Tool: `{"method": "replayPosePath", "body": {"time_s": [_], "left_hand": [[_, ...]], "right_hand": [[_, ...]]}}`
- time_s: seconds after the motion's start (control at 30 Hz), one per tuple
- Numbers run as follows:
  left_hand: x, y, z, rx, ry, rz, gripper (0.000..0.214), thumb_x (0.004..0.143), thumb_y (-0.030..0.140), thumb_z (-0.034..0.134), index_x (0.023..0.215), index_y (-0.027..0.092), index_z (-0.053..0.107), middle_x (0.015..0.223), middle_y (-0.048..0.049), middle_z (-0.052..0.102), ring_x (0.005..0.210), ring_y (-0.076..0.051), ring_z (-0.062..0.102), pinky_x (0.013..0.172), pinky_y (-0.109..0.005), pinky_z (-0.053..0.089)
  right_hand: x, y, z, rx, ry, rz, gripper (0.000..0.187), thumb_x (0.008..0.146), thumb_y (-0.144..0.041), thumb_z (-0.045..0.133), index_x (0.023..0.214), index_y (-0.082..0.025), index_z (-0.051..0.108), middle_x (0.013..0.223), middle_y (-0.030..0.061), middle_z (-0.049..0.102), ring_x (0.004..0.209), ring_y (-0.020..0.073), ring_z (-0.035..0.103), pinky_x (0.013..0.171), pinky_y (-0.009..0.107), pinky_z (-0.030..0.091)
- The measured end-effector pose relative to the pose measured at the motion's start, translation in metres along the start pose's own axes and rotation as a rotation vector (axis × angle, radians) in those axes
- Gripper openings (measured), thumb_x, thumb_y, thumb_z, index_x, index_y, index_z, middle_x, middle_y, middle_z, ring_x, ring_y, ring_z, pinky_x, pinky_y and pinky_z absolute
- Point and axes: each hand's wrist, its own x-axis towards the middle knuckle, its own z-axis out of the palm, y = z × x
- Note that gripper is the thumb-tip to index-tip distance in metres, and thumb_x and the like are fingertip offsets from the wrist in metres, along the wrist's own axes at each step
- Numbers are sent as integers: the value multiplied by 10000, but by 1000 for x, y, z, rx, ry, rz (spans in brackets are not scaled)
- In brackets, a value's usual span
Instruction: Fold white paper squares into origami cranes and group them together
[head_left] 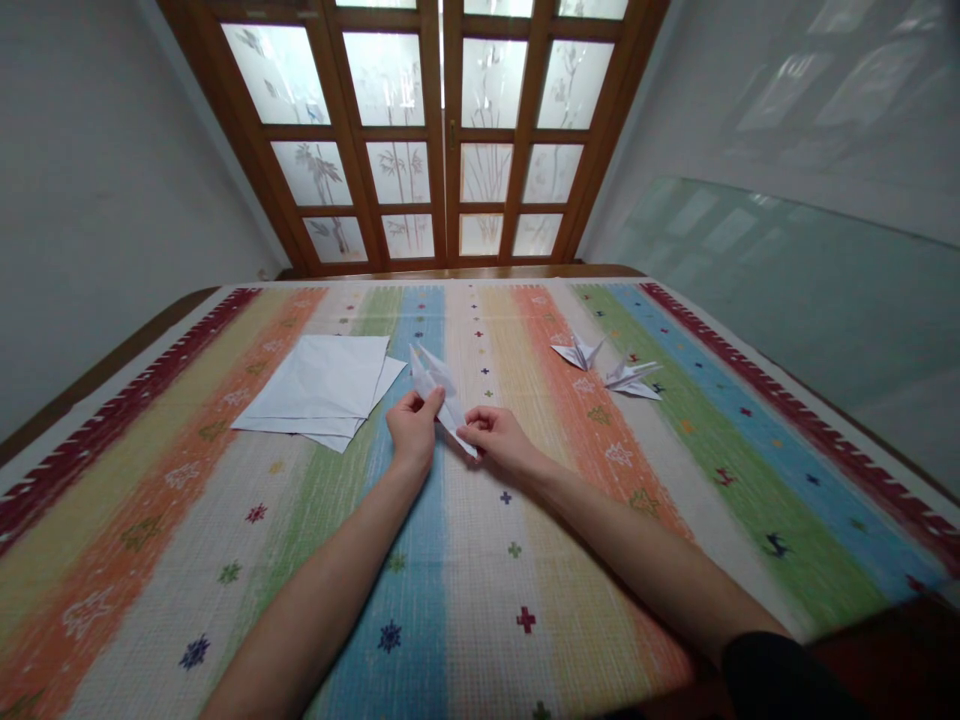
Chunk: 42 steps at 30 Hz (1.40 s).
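A narrow piece of folded white paper (pixel 450 408) is held between my two hands over the middle of the table. My left hand (pixel 415 425) pinches its left side with the thumb on top. Two pointed flaps stick up at the far end of the paper. Lower down, my right hand (pixel 495 435) grips the near, tapered end between thumb and fingers. To the left lies a stack of white paper sheets (pixel 322 375), loosely squared. Two folded paper cranes (pixel 634 378) rest at the right, close together.
A striped, patterned tablecloth (pixel 480 560) covers the table. Beyond the far edge stand wooden doors (pixel 448 150) with frosted panes. A pale glass panel (pixel 787 290) leans along the right wall.
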Motion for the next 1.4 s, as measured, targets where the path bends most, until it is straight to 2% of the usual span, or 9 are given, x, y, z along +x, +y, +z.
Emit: {"method": "replayPosePath", "body": {"time_s": [0.23,0.33,0.43,0.57,0.7,0.9,1.03,1.23,1.4], "left_hand": [[5,-6,-2,-122,-30,-91,304,587,399,782,654,146,628,544,45,578,479,-88,502,491,-209,419],[2,-3,0,-165,-48,-80,323,589,401,787,719,145,641,598,27,630,496,-90,539,498,-201,437],[-3,2,2,-155,-113,-85,448,579,349,808,941,141,647,666,-2,684,513,-114,591,506,-211,463],[-12,6,5,-105,-235,-62,728,631,290,786,1288,173,494,657,3,687,492,-136,605,491,-225,464],[-16,7,5,-93,-329,-22,506,661,301,755,1121,187,577,689,-4,684,543,-136,615,526,-230,466],[-16,10,4,-32,-326,76,235,662,327,745,761,191,580,581,48,561,504,-93,504,502,-201,404],[-16,11,3,-28,-335,61,242,648,342,744,728,193,571,563,52,529,502,-93,474,499,-202,388],[-13,8,-2,-129,-471,-28,224,628,315,673,804,188,615,696,12,610,614,-126,555,575,-231,438],[-15,7,-3,0,-479,48,238,599,294,769,725,179,603,646,24,602,577,-107,533,561,-215,415]], "right_hand": [[-3,1,-4,32,-155,-16,412,643,-313,758,950,-200,507,499,-99,575,372,97,542,368,183,443],[-4,1,-8,62,-152,-49,472,726,-341,703,1115,-230,461,563,-113,570,401,90,539,401,200,465],[-2,0,-12,97,-76,-199,448,789,-356,631,1195,-277,458,790,-58,626,530,86,590,480,216,494],[1,-2,-18,1,-35,-371,340,762,-271,640,1095,-266,574,984,-7,630,728,103,616,649,247,512],[2,-3,-22,-76,1,-398,229,735,-247,646,962,-218,632,870,-7,639,697,111,582,659,254,482],[1,-2,-22,-129,29,-452,165,718,-271,679,866,-209,642,815,-6,636,672,116,585,637,254,470],[0,-3,-22,-189,52,-513,102,721,-285,687,789,-210,673,804,0,634,679,117,579,656,262,465],[2,-3,-23,-51,124,-428,165,670,-348,731,693,-203,655,720,-10,635,666,131,578,646,272,467],[1,-2,-20,-30,193,-373,249,642,-386,757,616,-195,598,611,-26,585,588,124,529,574,259,436]]}}
